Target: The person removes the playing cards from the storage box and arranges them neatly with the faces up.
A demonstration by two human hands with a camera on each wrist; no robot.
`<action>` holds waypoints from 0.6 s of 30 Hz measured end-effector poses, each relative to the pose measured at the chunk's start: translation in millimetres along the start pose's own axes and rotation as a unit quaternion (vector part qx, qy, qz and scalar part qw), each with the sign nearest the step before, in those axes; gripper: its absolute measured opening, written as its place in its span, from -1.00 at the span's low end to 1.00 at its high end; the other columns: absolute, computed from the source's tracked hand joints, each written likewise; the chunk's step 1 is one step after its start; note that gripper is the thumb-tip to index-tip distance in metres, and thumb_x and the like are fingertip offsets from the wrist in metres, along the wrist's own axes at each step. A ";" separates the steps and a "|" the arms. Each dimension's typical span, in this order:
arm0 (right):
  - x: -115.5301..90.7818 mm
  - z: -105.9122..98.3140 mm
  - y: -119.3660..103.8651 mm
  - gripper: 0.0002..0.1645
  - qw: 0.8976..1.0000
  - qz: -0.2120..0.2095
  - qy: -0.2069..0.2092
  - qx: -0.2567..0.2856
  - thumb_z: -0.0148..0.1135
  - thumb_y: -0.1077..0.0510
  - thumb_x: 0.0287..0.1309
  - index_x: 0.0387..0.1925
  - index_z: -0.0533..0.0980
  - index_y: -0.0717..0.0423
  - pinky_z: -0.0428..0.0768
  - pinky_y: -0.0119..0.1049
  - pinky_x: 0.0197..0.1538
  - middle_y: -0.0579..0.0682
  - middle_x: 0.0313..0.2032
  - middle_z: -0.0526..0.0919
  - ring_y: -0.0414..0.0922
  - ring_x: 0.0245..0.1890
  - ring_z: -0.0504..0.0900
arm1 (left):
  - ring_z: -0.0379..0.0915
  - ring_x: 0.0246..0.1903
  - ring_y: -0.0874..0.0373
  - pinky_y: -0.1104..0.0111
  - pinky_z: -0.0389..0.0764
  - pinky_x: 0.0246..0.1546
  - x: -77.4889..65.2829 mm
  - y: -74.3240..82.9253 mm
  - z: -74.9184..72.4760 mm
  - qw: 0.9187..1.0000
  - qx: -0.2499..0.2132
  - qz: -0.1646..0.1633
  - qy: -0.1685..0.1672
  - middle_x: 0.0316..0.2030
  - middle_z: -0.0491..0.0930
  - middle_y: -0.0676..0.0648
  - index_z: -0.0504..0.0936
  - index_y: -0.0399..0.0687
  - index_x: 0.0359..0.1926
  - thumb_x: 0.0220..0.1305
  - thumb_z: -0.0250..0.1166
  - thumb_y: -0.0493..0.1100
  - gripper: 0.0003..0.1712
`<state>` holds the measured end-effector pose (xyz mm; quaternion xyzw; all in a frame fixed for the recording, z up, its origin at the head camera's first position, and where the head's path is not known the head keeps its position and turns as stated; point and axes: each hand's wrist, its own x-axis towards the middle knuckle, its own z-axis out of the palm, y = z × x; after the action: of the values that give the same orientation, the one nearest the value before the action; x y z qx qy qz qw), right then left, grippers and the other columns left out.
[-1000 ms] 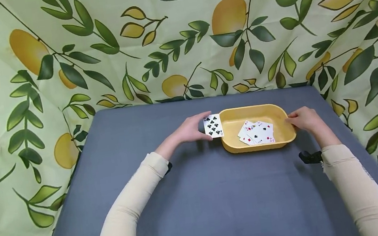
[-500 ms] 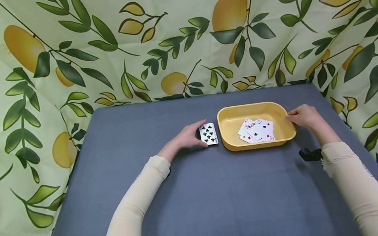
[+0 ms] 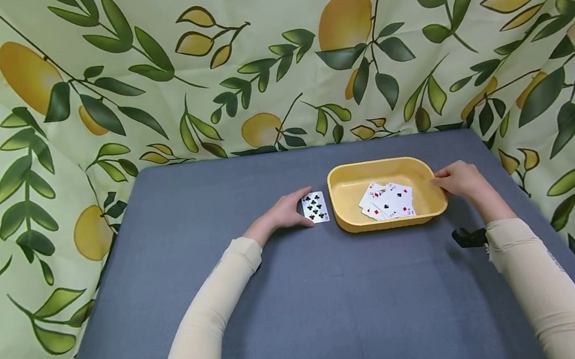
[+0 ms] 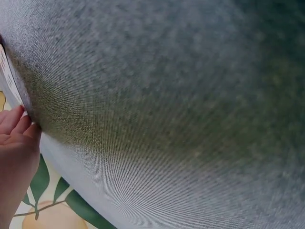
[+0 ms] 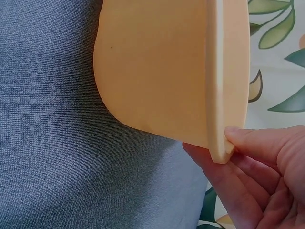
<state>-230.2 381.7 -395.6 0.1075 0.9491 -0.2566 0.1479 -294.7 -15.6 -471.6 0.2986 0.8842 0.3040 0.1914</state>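
Note:
A clubs playing card (image 3: pixel 315 207) lies face up at the table's surface, left of the yellow tray (image 3: pixel 344 218). My left hand (image 3: pixel 286 211) holds it at its left side, thumb at the near edge and fingers at the far edge. Whether other cards are under it, I cannot tell. In the left wrist view only a sliver of the card (image 4: pixel 8 76) shows beside the fingers. Several face-up cards (image 3: pixel 388 201) lie overlapping inside the tray. My right hand (image 3: pixel 462 182) pinches the tray's right rim; in the right wrist view the thumb (image 5: pixel 252 139) is on top and fingers are below.
A blue-grey cloth covers the table (image 3: pixel 292 300). Behind it and at both sides hangs a curtain (image 3: pixel 142 71) printed with leaves and fruit. A black strap piece (image 3: pixel 469 237) sticks out at the right wrist.
My left hand has drawn the card away from the tray's left edge, leftward and nearer, down to the table. The right hand has kept its grip on the tray.

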 end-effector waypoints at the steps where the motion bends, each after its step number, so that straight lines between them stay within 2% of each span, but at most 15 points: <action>1: -0.2 -0.1 0.4 -0.46 1.000 0.000 0.000 0.002 0.13 0.09 0.35 0.09 0.47 0.54 0.54 -0.12 -0.21 0.29 -0.24 0.66 0.08 -0.26 0.57 | 0.09 0.41 0.00 0.24 0.13 0.39 0.5 0.1 0.4 1.000 0.000 -0.001 -0.001 0.43 0.20 -0.15 0.13 -0.17 0.48 0.03 0.53 -0.10 0.08; 4: -0.3 -1.0 2.4 -0.46 1.000 0.000 0.001 0.004 0.14 0.09 0.35 0.09 0.46 0.54 0.55 -0.12 -0.21 0.29 -0.23 0.66 0.09 -0.26 0.58 | 0.07 0.41 0.00 0.23 0.12 0.40 1.7 1.0 1.0 1.000 -0.008 -0.003 -0.003 0.43 0.18 -0.15 0.12 -0.16 0.49 0.03 0.53 -0.11 0.08; 9: 0.6 -2.5 3.8 -0.48 1.000 -0.006 0.006 -0.008 0.13 0.10 0.35 0.07 0.48 0.53 0.53 -0.17 -0.27 0.21 -0.33 0.68 0.07 -0.30 0.57 | 0.04 0.42 -0.01 0.23 0.10 0.40 1.5 2.0 1.6 1.000 -0.010 0.000 0.000 0.45 0.15 -0.15 0.10 -0.15 0.49 0.05 0.52 -0.10 0.08; 18: 1.7 -1.6 4.1 -0.50 1.000 -0.018 0.010 -0.014 0.13 0.11 0.33 0.04 0.50 0.53 0.52 -0.25 -0.34 0.08 -0.46 0.67 0.02 -0.37 0.57 | 0.00 0.44 -0.03 0.21 0.07 0.42 -7.9 1.4 4.2 0.999 -0.019 0.016 0.035 0.45 0.13 -0.17 0.08 -0.18 0.50 0.05 0.51 -0.05 0.11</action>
<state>-231.0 386.3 -396.7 0.0910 0.9559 -0.2443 0.1349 -286.0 -18.0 -472.6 0.2983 0.8796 0.3336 0.1612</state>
